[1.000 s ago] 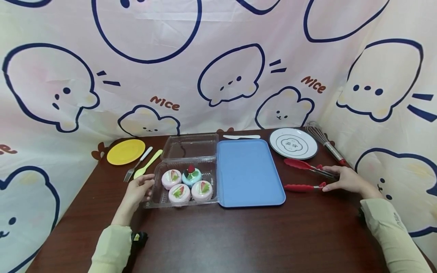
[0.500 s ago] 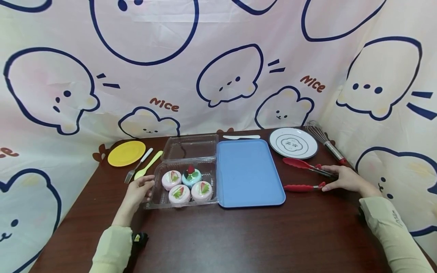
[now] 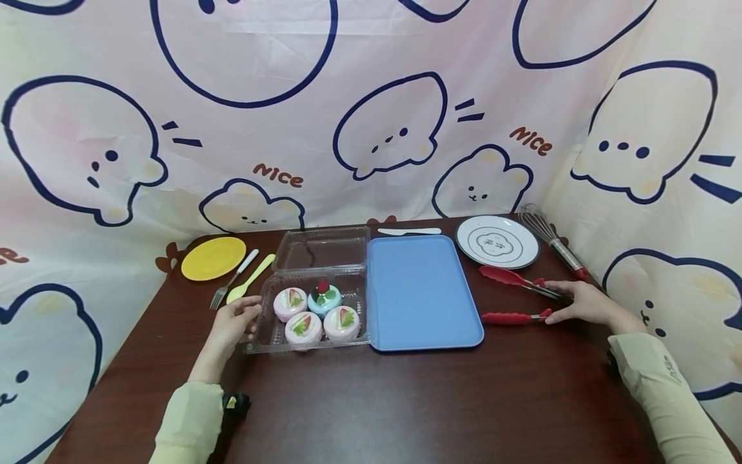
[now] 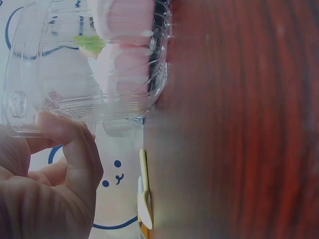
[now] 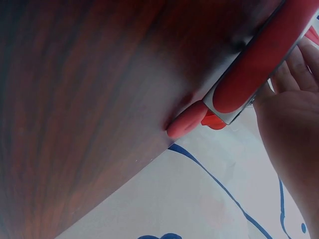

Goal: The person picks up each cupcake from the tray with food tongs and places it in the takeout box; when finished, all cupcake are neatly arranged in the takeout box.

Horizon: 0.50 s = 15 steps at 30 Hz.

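Note:
My left hand [image 3: 232,325] grips the left rim of a clear plastic cake box [image 3: 265,328], its lid [image 3: 321,250] folded back. In the left wrist view, bent fingers [image 4: 67,132] meet the box's corner; the thumb's contact is hidden. Inside sit three pink cupcakes [image 3: 304,328] with strawberry tops and one blue cupcake [image 3: 324,300] with a raspberry. My right hand [image 3: 585,304] holds red-and-steel tongs [image 3: 513,318], thumb and fingers at separate arms, which are spread wide. One red arm crosses the right wrist view, with the fingers partly behind it.
A blue tray [image 3: 426,293] lies right of the box. Behind it is a white knife [image 3: 409,231]. At left are a yellow plate [image 3: 214,258], a fork [image 3: 234,280] and a yellow spoon [image 3: 250,279]; at right, a white plate [image 3: 497,242] and a whisk [image 3: 552,240].

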Tool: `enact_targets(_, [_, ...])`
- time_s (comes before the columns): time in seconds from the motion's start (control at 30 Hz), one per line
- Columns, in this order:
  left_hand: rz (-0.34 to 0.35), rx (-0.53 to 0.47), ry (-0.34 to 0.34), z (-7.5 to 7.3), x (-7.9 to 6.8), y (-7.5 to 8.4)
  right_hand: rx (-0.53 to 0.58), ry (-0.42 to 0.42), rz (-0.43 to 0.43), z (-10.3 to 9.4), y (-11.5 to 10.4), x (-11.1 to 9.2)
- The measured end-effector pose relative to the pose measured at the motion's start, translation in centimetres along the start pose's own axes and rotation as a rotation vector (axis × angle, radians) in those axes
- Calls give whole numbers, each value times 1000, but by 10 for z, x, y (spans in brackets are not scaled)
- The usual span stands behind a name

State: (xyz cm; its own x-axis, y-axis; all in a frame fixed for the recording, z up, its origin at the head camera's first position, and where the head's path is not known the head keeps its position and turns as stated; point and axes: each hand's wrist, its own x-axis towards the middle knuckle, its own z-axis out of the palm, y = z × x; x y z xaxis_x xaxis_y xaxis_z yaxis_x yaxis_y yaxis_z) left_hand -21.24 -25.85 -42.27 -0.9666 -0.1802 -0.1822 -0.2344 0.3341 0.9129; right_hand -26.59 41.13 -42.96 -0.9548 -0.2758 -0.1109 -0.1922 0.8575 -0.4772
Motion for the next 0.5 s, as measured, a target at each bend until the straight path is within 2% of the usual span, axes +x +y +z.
enact_targets(0.17, [8,1,18,1,2,-4,7,0,1,1,0,2])
enact_targets(0.27, [13,14,37,0,10,-17,7,-4,-3,1,-1,2])
enact_targets(0.4, [54,37,55,-3,27,-41,16,-11,-19,1,-1,1])
enact_targets(0.5, [76,62,52,-4,29,-42,43,-24,-17,-1,-1,-3])
